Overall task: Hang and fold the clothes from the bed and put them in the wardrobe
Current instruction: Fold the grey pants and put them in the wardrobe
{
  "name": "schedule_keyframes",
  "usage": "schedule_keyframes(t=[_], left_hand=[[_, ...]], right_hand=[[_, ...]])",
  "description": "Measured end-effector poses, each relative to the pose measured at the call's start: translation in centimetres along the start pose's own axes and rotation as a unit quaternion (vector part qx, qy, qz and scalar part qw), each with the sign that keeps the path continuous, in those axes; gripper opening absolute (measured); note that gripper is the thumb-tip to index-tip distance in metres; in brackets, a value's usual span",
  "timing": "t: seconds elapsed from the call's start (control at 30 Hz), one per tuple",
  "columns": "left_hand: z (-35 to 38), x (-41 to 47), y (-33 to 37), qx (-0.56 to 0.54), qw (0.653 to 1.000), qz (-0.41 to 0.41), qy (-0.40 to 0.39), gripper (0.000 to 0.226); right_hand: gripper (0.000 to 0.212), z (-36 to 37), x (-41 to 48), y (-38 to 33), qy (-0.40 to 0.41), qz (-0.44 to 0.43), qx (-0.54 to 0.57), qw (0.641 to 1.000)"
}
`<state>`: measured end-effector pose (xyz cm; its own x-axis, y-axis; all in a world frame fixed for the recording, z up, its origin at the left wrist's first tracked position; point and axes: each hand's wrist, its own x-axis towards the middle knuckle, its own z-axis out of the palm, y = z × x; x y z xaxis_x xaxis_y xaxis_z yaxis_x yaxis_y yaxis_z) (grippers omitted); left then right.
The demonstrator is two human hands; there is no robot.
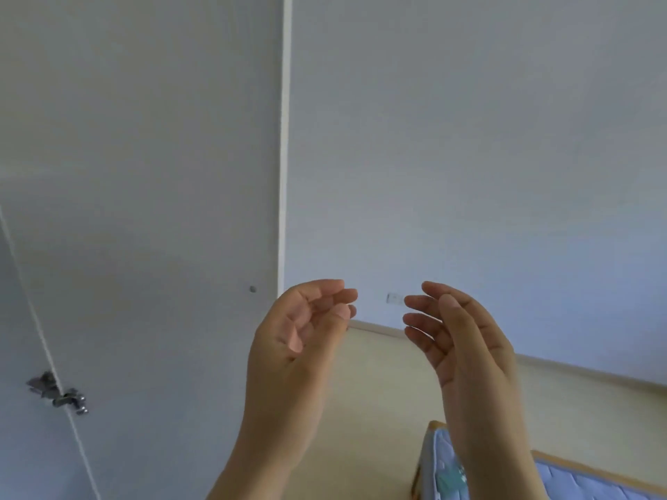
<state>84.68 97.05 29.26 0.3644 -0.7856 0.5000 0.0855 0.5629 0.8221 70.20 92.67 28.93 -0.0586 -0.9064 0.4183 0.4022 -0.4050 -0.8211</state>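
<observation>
My left hand [296,341] and my right hand [458,341] are raised side by side in front of me, palms turned toward each other, fingers loosely curled, holding nothing. A white wardrobe door [144,211] stands open on the left, seen from its inner side, with a metal hinge [59,391] at its lower left. The corner of the bed [577,481], a blue quilted mattress in a wooden frame, shows at the bottom right. No clothes are in view.
A pale wall [469,138] fills the right half, with a small white socket plate [394,298] low on it and a skirting board [577,369] below. Beige floor [379,409] lies between the door and the bed.
</observation>
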Motion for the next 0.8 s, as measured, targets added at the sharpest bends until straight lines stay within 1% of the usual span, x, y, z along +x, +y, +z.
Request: schedule_keyframes(t=[0.17,0.23,0.3,0.37,0.47,0.53,0.6,0.67,0.8], left_hand=[[0.5,1.0,-3.1,-0.024,0.996,-0.050,-0.076,0.022],[0.7,1.5,-4.5,-0.037,0.993,-0.066,-0.093,0.026],[1.1,1.8,-6.1,-0.045,0.990,-0.085,-0.104,0.020],[1.9,2.0,-7.5,-0.048,0.986,-0.108,-0.118,0.016],[3.9,2.3,-9.4,-0.047,0.980,-0.129,-0.145,0.016],[5.5,2.6,-10.5,-0.049,0.976,-0.135,-0.166,0.014],[7.2,2.8,-11.5,-0.050,0.972,-0.141,-0.180,0.018],[9.1,3.3,-12.5,-0.049,0.971,-0.143,-0.186,0.013],[13.7,5.1,-14.3,-0.036,0.971,-0.130,-0.196,0.017]], right_hand=[[0.031,-1.7,-1.0,1.3,0.086,-0.001,-0.036,0.996],[0.031,-2.5,-1.3,1.9,0.117,-0.004,-0.060,0.991],[0.030,-3.5,-1.5,2.2,0.138,0.002,-0.090,0.986],[0.028,-4.7,-1.7,2.3,0.154,0.009,-0.118,0.981],[0.029,-6.7,-1.5,2.4,0.177,0.008,-0.145,0.973],[0.028,-8.0,-0.9,2.6,0.193,0.003,-0.146,0.970],[0.028,-9.6,0.0,2.8,0.201,0.002,-0.144,0.969],[0.027,-11.3,1.1,2.9,0.203,0.002,-0.145,0.968],[0.021,-15.1,4.7,2.7,0.202,0.000,-0.141,0.969]])
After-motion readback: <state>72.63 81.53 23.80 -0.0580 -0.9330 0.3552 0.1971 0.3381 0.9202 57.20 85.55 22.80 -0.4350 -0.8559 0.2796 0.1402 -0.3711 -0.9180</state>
